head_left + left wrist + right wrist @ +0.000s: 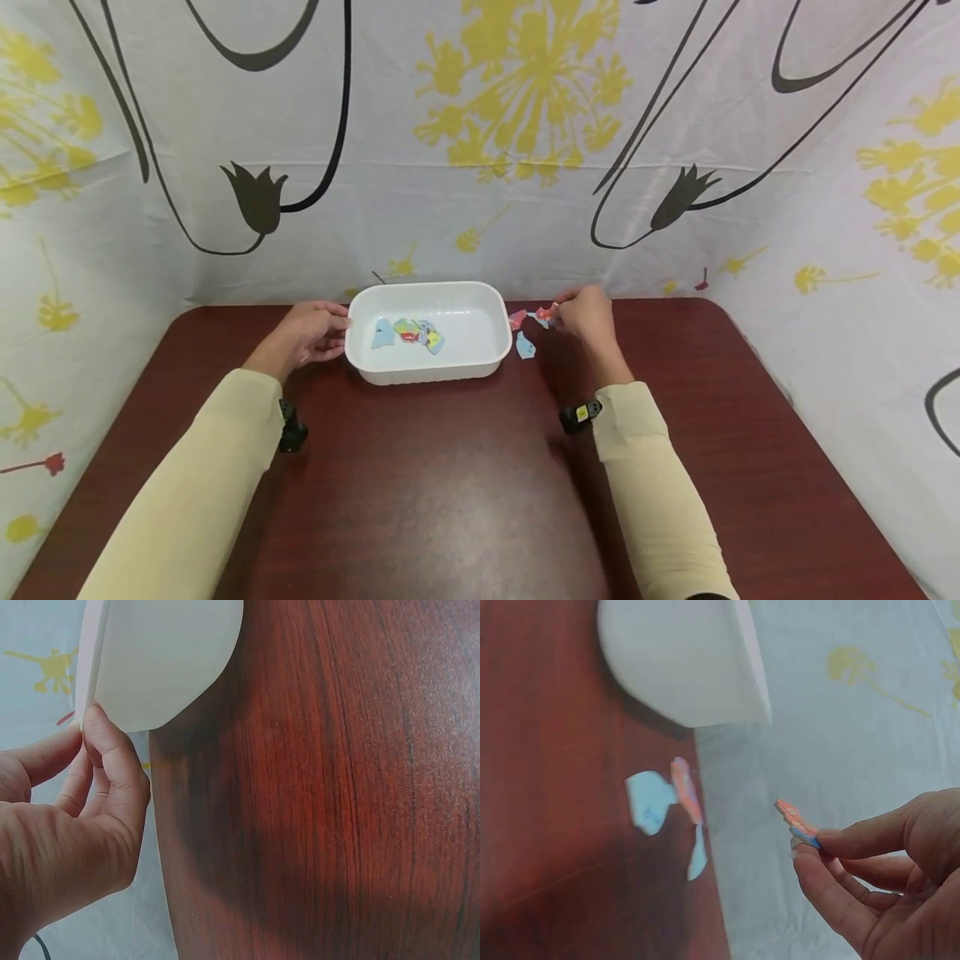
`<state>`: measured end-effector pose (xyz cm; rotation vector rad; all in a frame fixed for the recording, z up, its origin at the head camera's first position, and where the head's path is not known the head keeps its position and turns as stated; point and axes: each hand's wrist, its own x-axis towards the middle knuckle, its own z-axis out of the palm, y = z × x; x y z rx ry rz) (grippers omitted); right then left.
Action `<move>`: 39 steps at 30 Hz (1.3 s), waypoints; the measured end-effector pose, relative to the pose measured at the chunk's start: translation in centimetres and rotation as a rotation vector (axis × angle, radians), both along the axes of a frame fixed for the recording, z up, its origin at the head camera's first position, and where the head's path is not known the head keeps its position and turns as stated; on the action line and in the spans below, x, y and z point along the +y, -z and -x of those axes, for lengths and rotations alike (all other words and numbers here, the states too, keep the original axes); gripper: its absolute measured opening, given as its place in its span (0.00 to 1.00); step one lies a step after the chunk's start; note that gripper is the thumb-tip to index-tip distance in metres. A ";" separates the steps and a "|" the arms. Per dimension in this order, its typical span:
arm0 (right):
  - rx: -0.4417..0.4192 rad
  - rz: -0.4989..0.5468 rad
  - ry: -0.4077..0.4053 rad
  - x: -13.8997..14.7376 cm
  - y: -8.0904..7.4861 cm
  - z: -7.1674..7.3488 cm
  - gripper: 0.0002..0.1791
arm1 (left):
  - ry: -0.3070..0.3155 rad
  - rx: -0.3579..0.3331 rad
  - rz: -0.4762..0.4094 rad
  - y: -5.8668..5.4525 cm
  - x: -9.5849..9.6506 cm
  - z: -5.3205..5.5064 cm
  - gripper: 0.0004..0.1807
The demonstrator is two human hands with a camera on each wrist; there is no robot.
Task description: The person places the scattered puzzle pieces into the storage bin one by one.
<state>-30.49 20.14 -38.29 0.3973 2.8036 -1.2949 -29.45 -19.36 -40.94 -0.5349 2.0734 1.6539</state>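
A white plastic tray [427,375] stands near the far edge of the table, with several flat, irregular, map-like puzzle pieces [383,333] inside, light blue, yellow and red. My left hand [313,332] pinches its left rim between thumb and fingertips; the left wrist view shows this grip on the rim [91,660]. To the right of the tray, my right hand [588,315] pinches an orange and blue puzzle piece [796,820], held above the table's far edge. Beside the tray lie a light blue piece [649,801] and a pinkish-red piece [684,787], with a small light blue bit [697,859] next to them.
The dark red-brown wooden table [450,483] extends toward me in front of the tray. A white cloth [420,183] with yellow and dark flower patterns hangs behind it and at both sides. Both wrists carry small black devices [579,416].
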 end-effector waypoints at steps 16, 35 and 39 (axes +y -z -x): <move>0.019 0.055 -0.022 -2.9 -0.3 1.4 0.09 | 0.012 0.018 0.012 0.3 0.0 -0.2 0.21; -0.044 0.154 -0.107 -9.4 0.9 2.8 0.08 | -0.001 0.032 0.005 0.1 0.0 -0.2 0.20; -0.039 0.155 -0.137 -10.3 1.5 3.3 0.07 | 0.003 0.028 -0.002 0.1 -0.1 0.0 0.20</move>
